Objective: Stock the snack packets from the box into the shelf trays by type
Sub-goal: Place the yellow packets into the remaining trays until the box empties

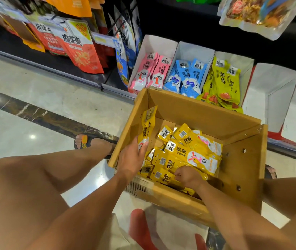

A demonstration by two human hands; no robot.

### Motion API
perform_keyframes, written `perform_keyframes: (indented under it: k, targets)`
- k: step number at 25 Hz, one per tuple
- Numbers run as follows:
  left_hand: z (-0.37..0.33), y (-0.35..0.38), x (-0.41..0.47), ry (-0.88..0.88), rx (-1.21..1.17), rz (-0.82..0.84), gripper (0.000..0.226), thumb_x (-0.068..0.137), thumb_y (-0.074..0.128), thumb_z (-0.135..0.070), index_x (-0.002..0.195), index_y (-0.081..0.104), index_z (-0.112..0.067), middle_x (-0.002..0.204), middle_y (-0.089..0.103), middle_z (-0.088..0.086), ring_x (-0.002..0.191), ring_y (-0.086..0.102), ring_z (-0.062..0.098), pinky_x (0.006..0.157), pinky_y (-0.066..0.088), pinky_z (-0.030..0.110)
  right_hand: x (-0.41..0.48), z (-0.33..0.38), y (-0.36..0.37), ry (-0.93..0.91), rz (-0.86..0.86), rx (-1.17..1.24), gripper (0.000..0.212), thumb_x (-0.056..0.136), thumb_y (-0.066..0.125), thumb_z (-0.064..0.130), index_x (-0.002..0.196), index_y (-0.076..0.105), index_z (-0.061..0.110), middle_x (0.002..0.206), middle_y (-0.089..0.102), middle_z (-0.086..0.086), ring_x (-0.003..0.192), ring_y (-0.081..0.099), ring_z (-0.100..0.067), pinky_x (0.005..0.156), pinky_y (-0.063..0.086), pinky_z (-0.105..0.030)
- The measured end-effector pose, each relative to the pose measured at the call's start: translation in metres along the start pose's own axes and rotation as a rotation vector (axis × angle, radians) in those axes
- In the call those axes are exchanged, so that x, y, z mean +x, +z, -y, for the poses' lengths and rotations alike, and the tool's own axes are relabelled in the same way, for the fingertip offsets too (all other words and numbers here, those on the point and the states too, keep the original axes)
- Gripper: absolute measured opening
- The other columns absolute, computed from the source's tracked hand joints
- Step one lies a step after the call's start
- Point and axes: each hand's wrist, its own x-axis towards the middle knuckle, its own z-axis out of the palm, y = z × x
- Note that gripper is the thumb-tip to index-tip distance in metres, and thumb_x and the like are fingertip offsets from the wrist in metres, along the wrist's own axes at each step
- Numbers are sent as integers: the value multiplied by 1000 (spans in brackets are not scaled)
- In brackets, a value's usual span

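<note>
Down low in the middle of the frame, the left hand (132,157) reaches in from the lower left with a straight arm. Its thumb and fingers pinch the bottom of one upright packet (148,127), which stands tall against the left wall of the cardboard box (197,112). The right hand (187,176) comes in from the lower right with its back up. Its fingers are curled down and grip a flat packet (163,177) at the near side of the box. The box is brown, stiff and square, with its flaps open, and it sits in the middle of the frame. Inside it lies a messy pile of yellow packets (188,152), shiny and smooth, long and thin. Just behind the box, in the upper middle, white card trays stand in a row on the dark shelf. The pink tray (154,46) holds pink packets (150,73), the blue tray (194,51) holds blue packets (187,76), and the third tray (246,64) holds yellow-green packets (223,82). More white trays (273,83) stand at the right. Big red bags (78,47) hang at the upper left. The floor (35,83) is pale, hard and glossy.
</note>
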Motion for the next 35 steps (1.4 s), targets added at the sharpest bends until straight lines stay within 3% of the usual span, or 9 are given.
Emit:
perform_keyframes:
  k: [8,12,20,23,25,27,30,32,35]
  targets:
    - [0,-1,0,2,-18,57,51,103,42,-61,142,50,-30,127,69,-5,116,65,20,92,52,36,-17,5,-27,-3,-156,464,24,95,65,17,83,68,-4,74,57,-5,71,51,-14,68,40,-30]
    - [-6,-3,-2,7,-124,80,45,102,47,-57,138,55,-32,124,69,-10,115,65,17,94,53,39,-38,17,-82,79,-259,688,23,96,63,14,74,61,13,65,47,0,58,42,-14,62,38,-30]
    - [-79,-31,8,108,-311,111,26,104,58,-33,130,57,-32,106,62,-27,94,59,-7,75,43,8,-81,34,-196,29,-309,946,14,96,62,30,85,69,25,94,61,-9,85,56,-24,73,51,-38]
    - [-116,-44,30,120,-395,141,19,100,64,-26,119,64,-29,104,71,-19,96,65,-2,87,53,22,-98,33,-240,-12,-360,981,11,98,58,27,98,68,21,99,68,-19,88,64,-28,83,57,-46]
    - [-145,-54,43,138,-419,184,18,99,65,-22,117,66,-26,107,73,-12,102,68,12,88,53,28,-118,37,-266,0,-422,999,14,99,56,25,107,65,18,96,71,-21,76,67,-23,70,62,-42]
    - [-173,-64,52,163,-421,243,20,101,62,-16,119,63,-23,107,70,-10,102,66,13,77,48,17,-135,38,-286,12,-440,1059,17,101,51,20,104,66,12,69,70,-6,52,59,-11,47,49,-22]
    - [-206,-69,64,178,-451,338,19,102,61,-14,117,58,-25,101,66,-15,86,60,-2,58,41,2,-153,30,-307,-3,-284,1258,48,100,47,49,112,72,10,96,76,-8,75,66,-18,71,53,-29]
    - [-221,-62,71,171,-472,386,20,101,62,-15,118,59,-25,105,70,-10,86,63,2,61,46,8,-165,23,-317,-69,-195,1339,62,94,43,69,110,74,18,87,75,-5,69,67,-18,71,50,-31]
    - [-241,-46,82,139,-513,442,26,98,65,-12,124,64,-18,117,74,5,101,71,22,85,56,32,-165,13,-324,-68,-225,1360,37,92,64,44,115,61,14,61,61,3,48,51,-13,53,46,-30]
